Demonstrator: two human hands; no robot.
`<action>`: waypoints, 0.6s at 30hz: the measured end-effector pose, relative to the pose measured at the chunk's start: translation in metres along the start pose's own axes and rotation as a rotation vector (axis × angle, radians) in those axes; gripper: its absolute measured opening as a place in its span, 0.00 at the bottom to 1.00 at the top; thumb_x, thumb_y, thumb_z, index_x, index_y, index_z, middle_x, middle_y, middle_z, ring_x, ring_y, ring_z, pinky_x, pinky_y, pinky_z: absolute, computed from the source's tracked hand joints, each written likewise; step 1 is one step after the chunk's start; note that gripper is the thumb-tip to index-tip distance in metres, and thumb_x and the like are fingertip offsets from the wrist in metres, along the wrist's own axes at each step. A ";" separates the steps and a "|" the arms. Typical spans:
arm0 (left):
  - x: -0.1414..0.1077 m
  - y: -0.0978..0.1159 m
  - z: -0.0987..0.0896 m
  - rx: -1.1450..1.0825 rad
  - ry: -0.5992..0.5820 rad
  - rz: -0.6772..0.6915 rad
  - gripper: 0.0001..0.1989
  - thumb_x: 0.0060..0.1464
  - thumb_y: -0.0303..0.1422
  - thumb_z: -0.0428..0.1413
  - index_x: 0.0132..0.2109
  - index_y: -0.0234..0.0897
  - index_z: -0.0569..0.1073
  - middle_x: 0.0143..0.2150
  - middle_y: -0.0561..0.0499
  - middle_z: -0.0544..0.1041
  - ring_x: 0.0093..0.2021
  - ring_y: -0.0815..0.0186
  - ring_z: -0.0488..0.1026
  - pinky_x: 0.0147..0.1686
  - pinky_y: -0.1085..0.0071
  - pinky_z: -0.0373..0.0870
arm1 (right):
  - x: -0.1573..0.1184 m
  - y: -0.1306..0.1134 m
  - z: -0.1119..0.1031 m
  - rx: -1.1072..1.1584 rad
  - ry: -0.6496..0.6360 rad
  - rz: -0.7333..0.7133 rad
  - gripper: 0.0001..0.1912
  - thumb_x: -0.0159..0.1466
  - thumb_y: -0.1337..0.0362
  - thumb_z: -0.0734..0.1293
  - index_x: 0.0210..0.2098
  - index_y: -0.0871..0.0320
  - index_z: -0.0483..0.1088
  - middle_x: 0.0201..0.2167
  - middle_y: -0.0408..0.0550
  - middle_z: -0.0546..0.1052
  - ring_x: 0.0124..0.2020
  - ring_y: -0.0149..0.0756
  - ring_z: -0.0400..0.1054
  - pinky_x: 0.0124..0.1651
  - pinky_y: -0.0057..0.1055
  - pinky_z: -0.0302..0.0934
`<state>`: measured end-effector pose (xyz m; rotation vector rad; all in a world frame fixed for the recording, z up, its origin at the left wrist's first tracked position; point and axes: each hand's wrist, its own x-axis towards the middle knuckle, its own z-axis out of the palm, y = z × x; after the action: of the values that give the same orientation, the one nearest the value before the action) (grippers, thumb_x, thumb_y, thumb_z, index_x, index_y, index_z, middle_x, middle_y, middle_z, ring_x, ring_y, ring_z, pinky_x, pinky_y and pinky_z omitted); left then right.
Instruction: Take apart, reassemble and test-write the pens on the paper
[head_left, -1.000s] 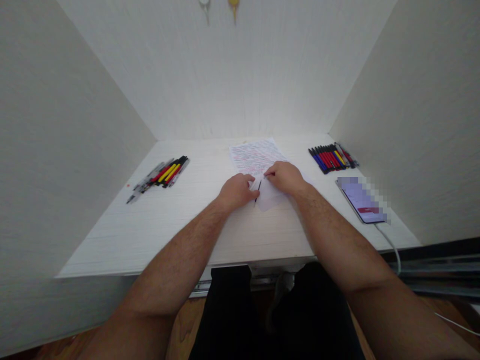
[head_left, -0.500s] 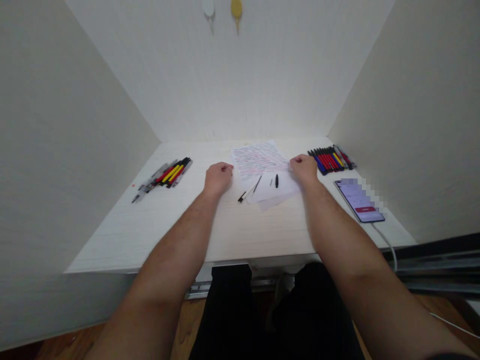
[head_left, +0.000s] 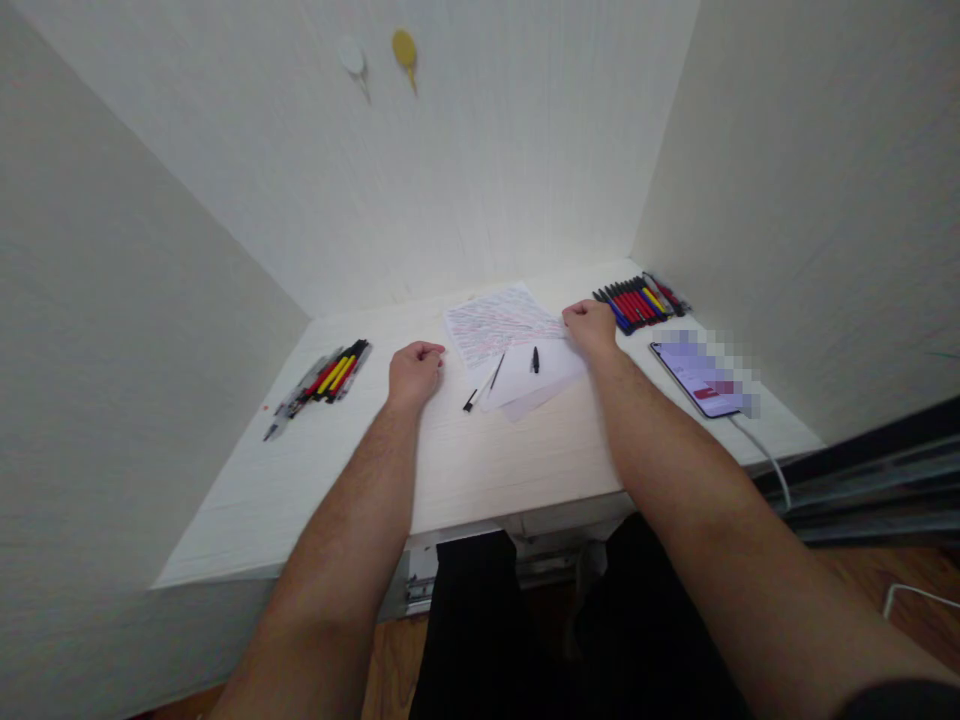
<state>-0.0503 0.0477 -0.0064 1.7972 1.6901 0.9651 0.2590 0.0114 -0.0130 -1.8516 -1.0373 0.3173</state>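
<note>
My left hand point(head_left: 416, 374) rests on the table just left of the paper, fingers curled closed. At the right edge of the scribbled paper point(head_left: 499, 318) my right hand point(head_left: 591, 328) is closed too, fingertips together. Whether either hand pinches something small is hidden. Between them, on white sheets point(head_left: 541, 376), lie a short black pen tip piece point(head_left: 535, 360) and a thin dark pen refill point(head_left: 497, 371). A white pen barrel with a black end point(head_left: 469, 402) lies at the sheets' left edge.
Loose pens point(head_left: 325, 382) in black, red, yellow and grey lie in a pile on the left. A row of pens point(head_left: 634, 304) lies at the back right. Nearer me is a phone point(head_left: 696, 380) with a white cable point(head_left: 765, 458). Walls enclose three sides.
My view has tilted and turned, so everything appears shifted. Both hands keep nearly the same places beside the paper. A small thin piece beside the black tip no longer shows clearly.
</note>
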 end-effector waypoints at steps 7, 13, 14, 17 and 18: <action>-0.004 0.004 -0.001 0.138 -0.042 0.062 0.14 0.51 0.35 0.55 0.41 0.37 0.81 0.32 0.50 0.80 0.31 0.66 0.73 0.35 0.72 0.68 | 0.003 -0.001 0.004 -0.064 -0.004 0.008 0.10 0.57 0.65 0.64 0.33 0.59 0.78 0.35 0.52 0.81 0.38 0.40 0.74 0.44 0.32 0.64; -0.017 0.018 0.002 0.188 -0.059 0.131 0.11 0.49 0.35 0.57 0.38 0.38 0.81 0.33 0.50 0.81 0.32 0.65 0.74 0.38 0.71 0.68 | 0.004 0.000 0.005 -0.083 -0.006 -0.003 0.10 0.57 0.66 0.64 0.33 0.59 0.78 0.35 0.52 0.81 0.38 0.41 0.74 0.44 0.33 0.65; -0.018 0.019 0.002 0.189 -0.062 0.134 0.11 0.49 0.35 0.57 0.37 0.38 0.81 0.33 0.50 0.81 0.32 0.65 0.74 0.38 0.71 0.69 | 0.004 0.000 0.004 -0.085 -0.005 -0.006 0.10 0.57 0.66 0.64 0.33 0.59 0.78 0.35 0.52 0.81 0.39 0.41 0.74 0.44 0.33 0.65; -0.019 0.020 0.003 0.196 -0.070 0.138 0.10 0.49 0.35 0.58 0.37 0.37 0.81 0.33 0.50 0.81 0.33 0.65 0.74 0.39 0.70 0.69 | 0.003 -0.001 0.004 -0.091 -0.001 -0.003 0.10 0.57 0.66 0.64 0.33 0.59 0.78 0.35 0.53 0.81 0.39 0.42 0.74 0.44 0.34 0.65; -0.018 0.020 0.003 0.201 -0.072 0.138 0.11 0.49 0.35 0.58 0.37 0.37 0.81 0.33 0.50 0.81 0.33 0.64 0.75 0.39 0.70 0.69 | 0.003 -0.002 0.003 -0.093 -0.002 0.001 0.10 0.57 0.67 0.64 0.33 0.59 0.78 0.35 0.53 0.81 0.39 0.42 0.74 0.45 0.34 0.65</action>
<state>-0.0354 0.0277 0.0038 2.0759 1.6879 0.7986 0.2580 0.0162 -0.0128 -1.9350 -1.0684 0.2749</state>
